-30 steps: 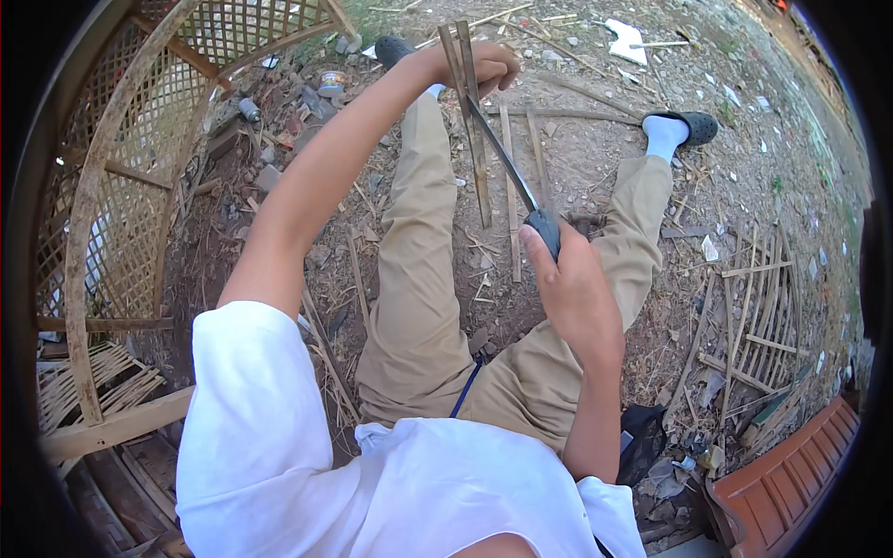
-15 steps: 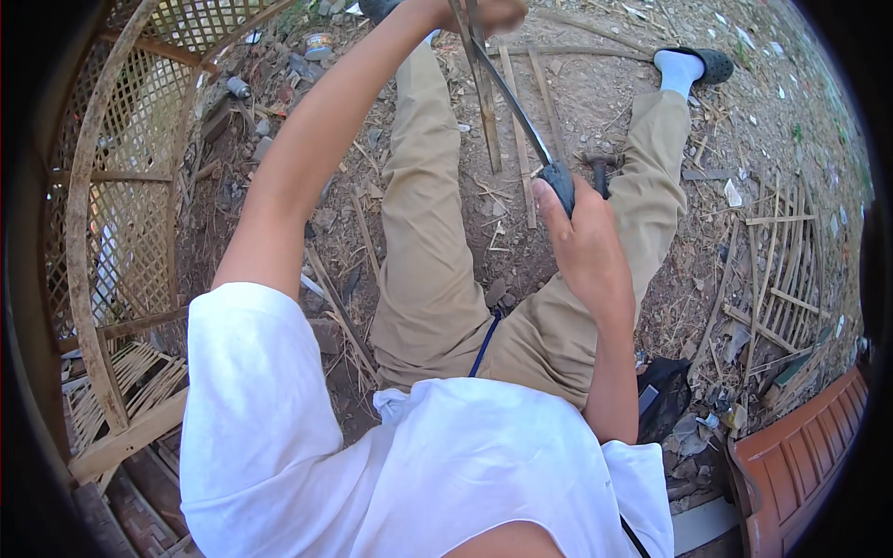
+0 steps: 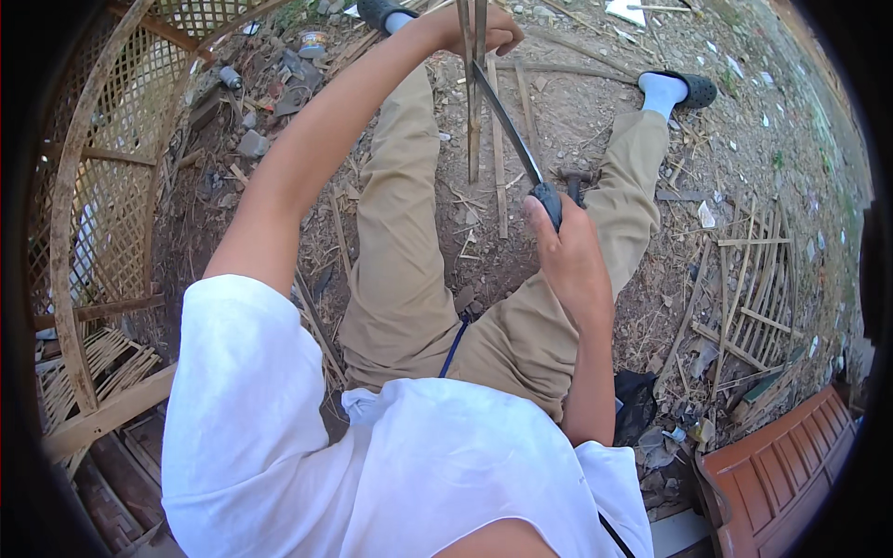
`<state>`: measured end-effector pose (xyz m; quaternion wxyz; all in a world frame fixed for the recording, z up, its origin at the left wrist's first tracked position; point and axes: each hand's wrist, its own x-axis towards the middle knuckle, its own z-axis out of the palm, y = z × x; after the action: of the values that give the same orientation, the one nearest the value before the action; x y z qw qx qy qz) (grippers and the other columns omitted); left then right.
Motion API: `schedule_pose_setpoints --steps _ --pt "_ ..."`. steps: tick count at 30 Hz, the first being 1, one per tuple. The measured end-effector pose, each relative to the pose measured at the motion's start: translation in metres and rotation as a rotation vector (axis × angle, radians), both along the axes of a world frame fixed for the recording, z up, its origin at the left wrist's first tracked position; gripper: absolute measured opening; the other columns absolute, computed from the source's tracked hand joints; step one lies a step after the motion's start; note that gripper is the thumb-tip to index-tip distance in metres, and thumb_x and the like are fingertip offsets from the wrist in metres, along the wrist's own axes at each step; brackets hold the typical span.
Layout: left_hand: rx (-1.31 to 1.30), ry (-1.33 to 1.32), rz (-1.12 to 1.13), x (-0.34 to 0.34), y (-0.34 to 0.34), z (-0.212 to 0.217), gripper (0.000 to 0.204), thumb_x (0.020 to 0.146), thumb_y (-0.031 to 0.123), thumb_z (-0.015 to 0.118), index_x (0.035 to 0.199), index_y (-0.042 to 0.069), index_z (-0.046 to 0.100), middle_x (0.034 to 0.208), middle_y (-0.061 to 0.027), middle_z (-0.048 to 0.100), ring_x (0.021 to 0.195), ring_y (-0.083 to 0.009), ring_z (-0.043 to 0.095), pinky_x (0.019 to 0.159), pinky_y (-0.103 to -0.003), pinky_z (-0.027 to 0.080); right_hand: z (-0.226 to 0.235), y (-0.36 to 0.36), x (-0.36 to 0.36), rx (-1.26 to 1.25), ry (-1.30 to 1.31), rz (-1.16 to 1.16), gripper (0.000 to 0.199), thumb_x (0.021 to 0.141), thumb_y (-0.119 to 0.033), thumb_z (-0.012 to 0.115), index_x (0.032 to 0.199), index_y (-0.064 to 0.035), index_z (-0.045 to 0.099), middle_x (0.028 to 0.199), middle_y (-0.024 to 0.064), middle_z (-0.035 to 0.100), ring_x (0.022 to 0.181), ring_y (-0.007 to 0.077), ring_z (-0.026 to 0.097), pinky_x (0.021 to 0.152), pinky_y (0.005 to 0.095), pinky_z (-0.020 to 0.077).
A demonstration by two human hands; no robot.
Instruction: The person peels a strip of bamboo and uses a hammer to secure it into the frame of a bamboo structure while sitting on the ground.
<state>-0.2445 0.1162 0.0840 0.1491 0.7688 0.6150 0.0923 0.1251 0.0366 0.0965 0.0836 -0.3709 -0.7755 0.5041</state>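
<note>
In my right hand [image 3: 579,265] is a long knife [image 3: 510,123], the fingers wrapped round its dark handle. Its blade slants up and left, and the tip end meets a split wooden strip [image 3: 474,130], between its two halves. My left hand [image 3: 486,33] is at the upper part of this strip, fingers curled past its right side. The strip hides part of that hand, and its top runs out of view. Both stretch out above the ground between my legs, which are in tan trousers [image 3: 400,205].
A hammer [image 3: 574,179] lies by my right shin. Loose wooden strips [image 3: 499,158] are on the dirt. A slatted wooden lattice [image 3: 758,279] lies at right, above a brown plastic panel [image 3: 781,474]. A wooden lattice frame [image 3: 79,195] stands at left. A tin [image 3: 313,44] sits at upper left.
The view has shifted slightly, so most things sit further left. My left hand shows more fully now, and the two halves of the strip are seen apart. The knife remains against it.
</note>
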Motion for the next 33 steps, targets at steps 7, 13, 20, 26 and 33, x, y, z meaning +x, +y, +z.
schedule_pose_setpoints --steps 7,13,20,26,33 --pt "0.203 0.004 -0.032 0.005 -0.011 -0.012 0.030 0.092 0.024 0.044 0.079 0.001 0.059 0.069 -0.0196 0.054 0.077 -0.0380 0.061 0.077 -0.049 0.048 -0.009 0.008 0.001 0.043 -0.021 0.033 0.043 0.105 -0.035 0.060 0.099 0.0074 0.062 0.070 0.0228 0.061 0.065 0.0386 0.059 0.067 0.0474 0.0471" --pt "0.129 0.116 -0.077 -0.004 -0.029 -0.008 0.027 0.091 0.022 0.049 0.077 0.002 0.061 0.074 -0.0167 0.059 0.078 -0.0377 0.062 0.073 -0.048 0.050 -0.030 0.023 0.008 0.081 0.019 0.139 0.039 0.104 -0.031 0.064 0.097 0.0071 0.062 0.071 0.0214 0.061 0.063 0.0338 0.057 0.066 0.0460 0.0475" --pt "0.272 0.175 -0.033 -0.014 -0.053 -0.025 0.018 0.088 0.017 0.059 0.074 0.005 0.060 0.077 -0.0171 0.061 0.080 -0.0376 0.064 0.072 -0.048 0.051 -0.010 0.032 0.025 0.035 -0.031 0.234 0.033 0.101 -0.027 0.068 0.100 0.0055 0.060 0.073 0.0157 0.063 0.064 0.0315 0.058 0.066 0.0425 0.0495" --pt "0.154 0.077 0.196 0.072 -0.053 -0.012 0.034 0.093 0.030 0.048 0.080 0.003 0.065 0.084 -0.0211 0.066 0.084 -0.0404 0.066 0.077 -0.050 0.052 -0.026 0.033 0.066 0.357 -0.057 0.170 0.032 0.092 -0.021 0.073 0.099 0.0082 0.062 0.078 0.0213 0.065 0.074 0.0356 0.065 0.074 0.0459 0.0514" --pt "0.197 0.202 0.371 0.067 -0.082 -0.009 0.034 0.096 0.032 0.047 0.088 0.005 0.065 0.098 -0.0203 0.071 0.094 -0.0411 0.070 0.078 -0.050 0.057 -0.034 0.058 0.041 0.423 -0.278 0.204 0.032 0.084 -0.023 0.073 0.089 0.0078 0.067 0.080 0.0273 0.067 0.076 0.0414 0.067 0.072 0.0487 0.0510"
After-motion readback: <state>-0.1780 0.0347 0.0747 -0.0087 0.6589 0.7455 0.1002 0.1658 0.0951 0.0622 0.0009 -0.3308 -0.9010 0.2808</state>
